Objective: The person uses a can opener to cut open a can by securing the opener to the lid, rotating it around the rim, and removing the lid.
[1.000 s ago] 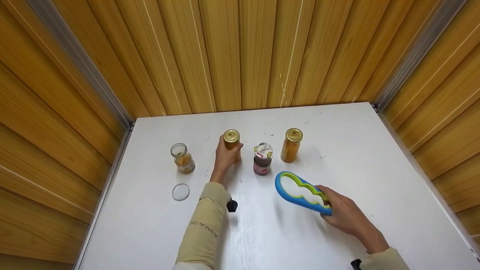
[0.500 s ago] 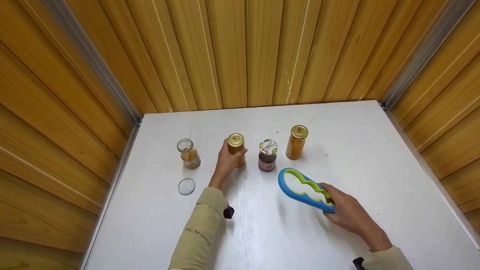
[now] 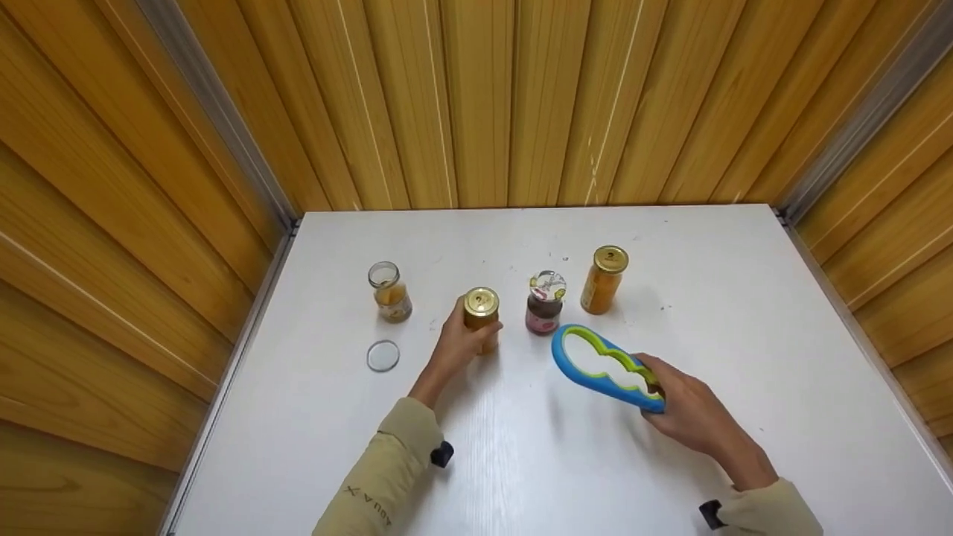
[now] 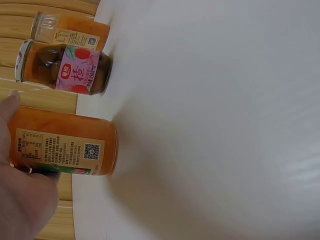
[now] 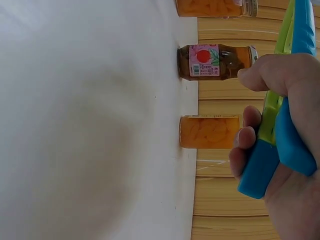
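Note:
My left hand (image 3: 460, 341) grips a tall jar (image 4: 65, 142) of orange fruit near its gold lid, the jar upright at the middle of the table. My right hand (image 3: 689, 406) holds a blue and green jar opener (image 3: 588, 376) by its narrow end, raised over the table, its wide loop pointing left. Between the hands and farther back stands a small dark fruit jar (image 3: 544, 309) with a pink label and patterned lid. Behind it to the right is another gold-lidded jar (image 3: 601, 286) of orange fruit.
On the left stands an uncapped glass jar (image 3: 392, 298) with some orange fruit inside. A round lid (image 3: 383, 356) lies flat in front of it. Wood-look panels (image 3: 476, 104) wall the white table (image 3: 521, 476) at the back and sides.
My left hand has brought the gold-lidded jar nearer to me and slightly right, away from the back row. The right hand still holds the jar opener; the head view has shifted.

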Tool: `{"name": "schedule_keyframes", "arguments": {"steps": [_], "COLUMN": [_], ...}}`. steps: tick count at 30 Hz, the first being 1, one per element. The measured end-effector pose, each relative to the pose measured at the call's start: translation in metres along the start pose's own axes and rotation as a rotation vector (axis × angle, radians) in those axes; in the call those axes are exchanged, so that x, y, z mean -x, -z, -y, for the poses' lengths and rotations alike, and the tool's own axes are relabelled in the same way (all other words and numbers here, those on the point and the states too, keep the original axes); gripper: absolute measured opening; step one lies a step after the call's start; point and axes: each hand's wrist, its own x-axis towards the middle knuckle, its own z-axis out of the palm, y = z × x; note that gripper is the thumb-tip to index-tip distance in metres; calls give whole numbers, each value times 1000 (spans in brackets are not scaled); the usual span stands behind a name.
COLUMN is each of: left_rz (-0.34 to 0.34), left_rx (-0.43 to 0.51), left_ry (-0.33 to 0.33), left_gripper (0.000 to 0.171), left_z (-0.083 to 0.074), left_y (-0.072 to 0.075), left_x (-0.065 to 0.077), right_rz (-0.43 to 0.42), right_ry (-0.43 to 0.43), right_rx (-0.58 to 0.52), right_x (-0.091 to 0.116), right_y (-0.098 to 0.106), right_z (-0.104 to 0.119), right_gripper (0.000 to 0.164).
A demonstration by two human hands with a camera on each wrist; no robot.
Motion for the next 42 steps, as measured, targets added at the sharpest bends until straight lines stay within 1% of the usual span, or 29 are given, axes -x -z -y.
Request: {"name": "schedule_keyframes", "arguments": {"steps": [3, 8, 11, 14, 18, 21, 24, 28, 32, 38, 42], "left_rz": [16, 39, 35, 13, -6, 6, 27, 55, 66, 46, 34], "left_rx": [17, 32, 42, 45, 28, 26, 18, 4, 15, 18, 27], "left_ry": [-12, -11, -14, -18, -24, -25, -26, -45, -72, -112, -142], "left_gripper": [68, 69, 69, 69, 69, 68, 68, 67, 67, 71, 72], "left_z": [1, 1, 1, 1, -1, -3, -5, -8, -8, -8, -8], "left_y": [1, 5, 4, 0, -9, -17, -25, -36, -46, -61, -69], "left_x": [10, 26, 34, 43, 57, 68, 76, 83, 88, 91, 92], "right_rz": [-6, 0, 6, 0, -36, -60, -63, -65, -56, -56, -41], "right_ry": [9, -5, -23, -40, -41, -37, -43, -59, -79, -92, -71], "right_rx": [0, 5, 6, 22, 63, 85, 93, 90, 92, 101, 106], "right_x": [-3, -6, -8, -10, -15, -19, -23, -28, -31, -36, -40], "right_y": [1, 1, 2, 2, 2, 2, 2, -1, -4, -5, -7], "right_z": [2, 6, 11, 18, 26, 33, 41, 53, 66, 84, 93], "right_gripper": [76, 75, 76, 77, 75, 74, 75, 76, 77, 75, 76]}}
